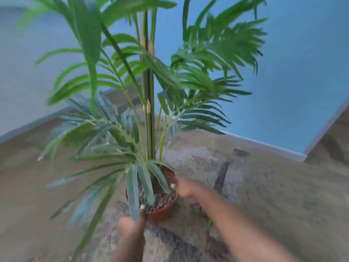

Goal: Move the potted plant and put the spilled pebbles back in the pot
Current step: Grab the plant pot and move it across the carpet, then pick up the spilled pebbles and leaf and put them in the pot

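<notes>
A tall green palm-like plant (149, 114) stands in a small reddish-brown pot (164, 212) filled with brown pebbles (160, 200). The picture is blurred by motion. My left hand (132, 224) grips the pot's near left rim, thumb over the edge onto the pebbles. My right hand (184, 188) holds the pot's right rim, thumb on the edge. The pot is over a patterned rug (217, 167); whether it rests on it or is lifted cannot be told. No spilled pebbles can be made out in the blur.
The grey and beige rug with dark marks lies on a wooden floor (22, 186). A blue wall (302, 72) with a white skirting board (264, 146) runs behind. Long fronds spread wide to the left and right of the pot.
</notes>
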Available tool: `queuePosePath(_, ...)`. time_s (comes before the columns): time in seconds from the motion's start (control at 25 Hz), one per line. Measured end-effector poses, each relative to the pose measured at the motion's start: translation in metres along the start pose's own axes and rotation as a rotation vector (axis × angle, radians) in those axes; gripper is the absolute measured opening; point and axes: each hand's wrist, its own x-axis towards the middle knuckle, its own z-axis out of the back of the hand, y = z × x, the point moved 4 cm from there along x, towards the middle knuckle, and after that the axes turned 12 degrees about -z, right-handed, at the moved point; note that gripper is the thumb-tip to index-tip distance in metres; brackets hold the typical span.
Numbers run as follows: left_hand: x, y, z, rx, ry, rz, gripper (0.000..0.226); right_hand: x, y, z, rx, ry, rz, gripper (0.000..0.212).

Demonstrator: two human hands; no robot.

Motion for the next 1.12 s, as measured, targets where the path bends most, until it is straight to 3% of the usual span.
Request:
queuePosePath(0.04, -0.071, 0.024, -0.048, -0.122, -0.019, 0.068, 0.069, -0.006, -0.004, 0.003, 0.009, 0.016, 0.05, 0.059)
queuePosePath(0.08, -0.112, 0.044, -0.071, -0.218, 0.074, 0.175, 0.057, -0.01, -0.011, 0.01, 0.033, 0.031, 0.054, 0.064)
queuePosePath(0.12, -0.12, 0.054, -0.068, -0.127, 0.121, 0.186, 0.045, -0.012, -0.025, 0.015, 0.054, -0.014, 0.045, 0.065)
queuePosePath(0.2, -0.152, 0.081, -0.067, -0.228, 0.019, 0.195, 0.026, -0.016, -0.063, 0.035, 0.123, -0.105, 0.008, 0.05)
queuePosePath(0.28, -0.17, 0.099, -0.062, -0.201, 0.052, 0.274, 0.023, -0.016, -0.102, 0.059, 0.198, -0.137, -0.035, 0.031)
queuePosePath(0.44, -0.186, 0.111, -0.069, 0.066, 0.164, 0.203, 0.013, -0.02, -0.158, 0.075, 0.204, -0.245, -0.119, 0.014)
queuePosePath(0.72, -0.194, 0.11, -0.125, 0.595, 0.489, -0.146, 0.005, -0.034, -0.181, 0.014, 0.116, -0.149, -0.196, 0.01)
queuePosePath(0.88, -0.215, 0.13, -0.155, 0.703, 0.661, -0.247, 0.009, -0.06, -0.201, -0.044, 0.081, -0.097, -0.278, 0.009)
queuePosePath(1.12, -0.227, 0.153, -0.172, 0.818, 0.739, -0.321, 0.016, -0.069, -0.21, -0.068, 0.085, -0.192, -0.27, 0.016)
